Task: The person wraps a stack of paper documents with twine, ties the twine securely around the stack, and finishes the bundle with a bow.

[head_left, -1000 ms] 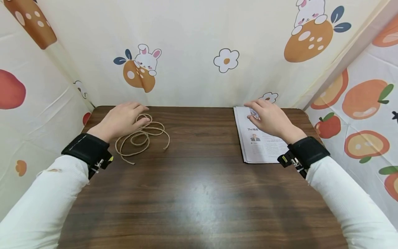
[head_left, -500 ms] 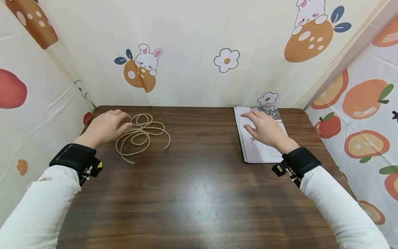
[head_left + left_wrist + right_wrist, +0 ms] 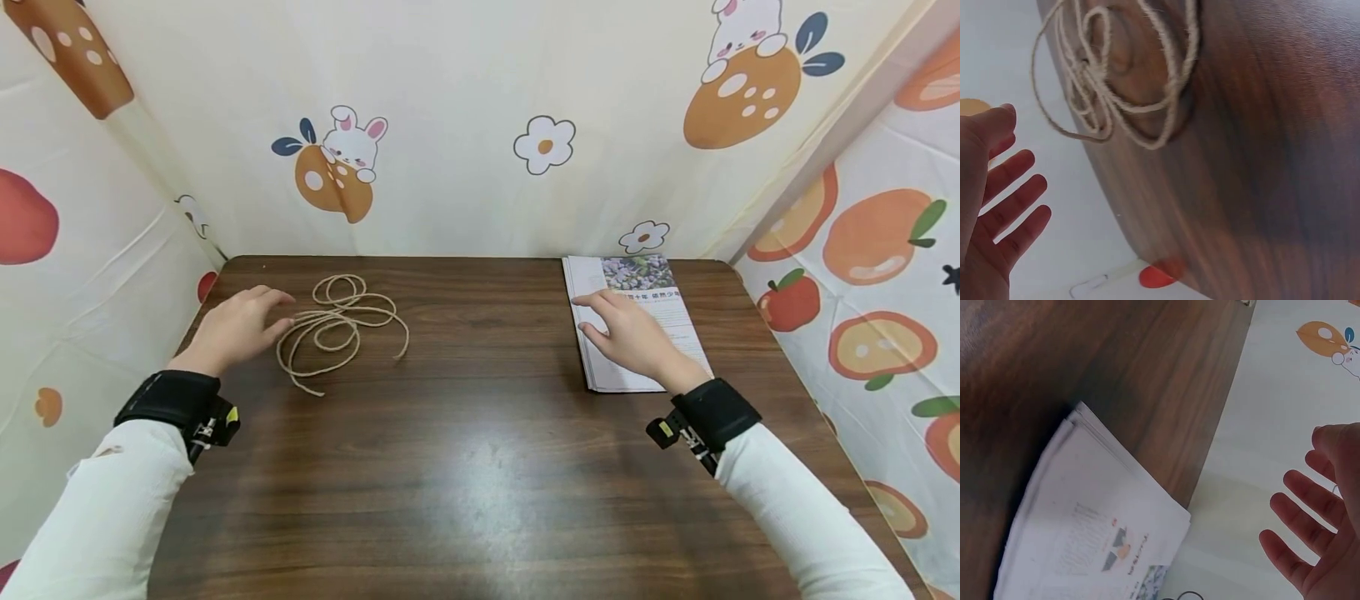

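A loosely looped beige rope (image 3: 343,321) lies toward the back left of the brown wooden table (image 3: 465,433). Just left of it is my left hand (image 3: 236,327), its fingers apart and relaxed, holding nothing. In the left wrist view that hand (image 3: 997,200) shows at the left, apart from the rope (image 3: 1100,81). A stack of printed papers (image 3: 622,367) lies at the back right. My right hand (image 3: 630,337) hovers over it and hides part of the top sheet. The right wrist view shows this hand (image 3: 1322,519) with spread, relaxed fingers, clear of the papers (image 3: 1085,506).
A pale curtain (image 3: 450,167) printed with rabbits and flowers hangs along the table's back edge. Fruit-printed cloth (image 3: 885,283) bounds the right side, and another cloth (image 3: 90,317) bounds the left.
My left hand has drawn left and back toward me, off the rope's edge. My right hand has also come nearer, uncovering the picture on the top sheet. Rope and papers lie as before.
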The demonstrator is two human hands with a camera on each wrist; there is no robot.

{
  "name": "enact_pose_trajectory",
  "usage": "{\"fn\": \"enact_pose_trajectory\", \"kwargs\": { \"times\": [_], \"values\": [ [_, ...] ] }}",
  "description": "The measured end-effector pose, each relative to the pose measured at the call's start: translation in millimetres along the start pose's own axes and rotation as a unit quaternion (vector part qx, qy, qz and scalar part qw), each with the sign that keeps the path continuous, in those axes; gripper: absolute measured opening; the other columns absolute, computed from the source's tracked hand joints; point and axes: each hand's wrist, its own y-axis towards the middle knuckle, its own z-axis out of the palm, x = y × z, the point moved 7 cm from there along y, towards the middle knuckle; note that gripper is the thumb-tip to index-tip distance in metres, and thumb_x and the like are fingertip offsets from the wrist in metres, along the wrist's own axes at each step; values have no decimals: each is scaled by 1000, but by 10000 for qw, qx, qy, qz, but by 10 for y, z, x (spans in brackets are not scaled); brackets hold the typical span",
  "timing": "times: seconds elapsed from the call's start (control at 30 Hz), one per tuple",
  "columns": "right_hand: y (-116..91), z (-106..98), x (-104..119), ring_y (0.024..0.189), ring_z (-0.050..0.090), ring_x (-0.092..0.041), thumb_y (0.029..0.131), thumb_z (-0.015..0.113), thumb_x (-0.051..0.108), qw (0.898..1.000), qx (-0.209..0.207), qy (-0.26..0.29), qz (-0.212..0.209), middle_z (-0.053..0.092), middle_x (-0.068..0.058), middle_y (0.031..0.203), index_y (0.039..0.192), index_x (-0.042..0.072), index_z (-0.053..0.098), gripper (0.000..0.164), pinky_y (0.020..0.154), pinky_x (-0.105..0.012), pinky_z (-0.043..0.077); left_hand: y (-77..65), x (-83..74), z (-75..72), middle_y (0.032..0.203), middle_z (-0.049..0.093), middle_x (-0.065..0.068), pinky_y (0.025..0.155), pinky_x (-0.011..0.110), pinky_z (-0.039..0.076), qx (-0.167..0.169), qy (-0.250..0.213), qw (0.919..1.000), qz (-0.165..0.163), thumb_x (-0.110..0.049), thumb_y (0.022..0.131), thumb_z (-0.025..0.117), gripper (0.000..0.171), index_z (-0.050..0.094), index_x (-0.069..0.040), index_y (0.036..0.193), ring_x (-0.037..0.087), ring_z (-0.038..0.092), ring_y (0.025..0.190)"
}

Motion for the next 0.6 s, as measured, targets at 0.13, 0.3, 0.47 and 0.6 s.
{"fn": "enact_pose_trajectory", "kwargs": {
  "times": [0.13,0.3,0.47,0.6],
  "values": [
    [-52,63,15,97,58,-29,89,59,16,10000,15,77,-4,60,-13,111,121,5,55,35,76,-44,47,-14,56,86,120,51,24,78,56,43,36,-34,9999,-93,-17,86,61,39,53,-2,122,43,52,105],
    [-105,121,33,97,58,-28,89,60,17,9999,7,163,-20,60,-13,110,121,5,56,35,77,-42,48,-9,127,184,119,52,25,78,56,43,29,-42,9999,-121,-16,86,61,38,54,-1,120,43,52,104],
    [-142,169,57,99,58,-27,89,59,18,9998,36,198,-5,60,-12,110,121,5,56,34,78,-42,47,-7,136,261,111,56,22,76,54,43,-40,-48,10000,4,-14,86,61,28,59,-1,111,41,54,100],
    [-158,207,83,100,57,-27,90,58,18,9996,43,276,-3,60,-12,111,121,6,55,34,80,-42,46,5,99,291,106,58,20,74,53,44,-119,-16,9999,83,-12,84,63,25,62,-1,105,39,55,97]
  ]
}}
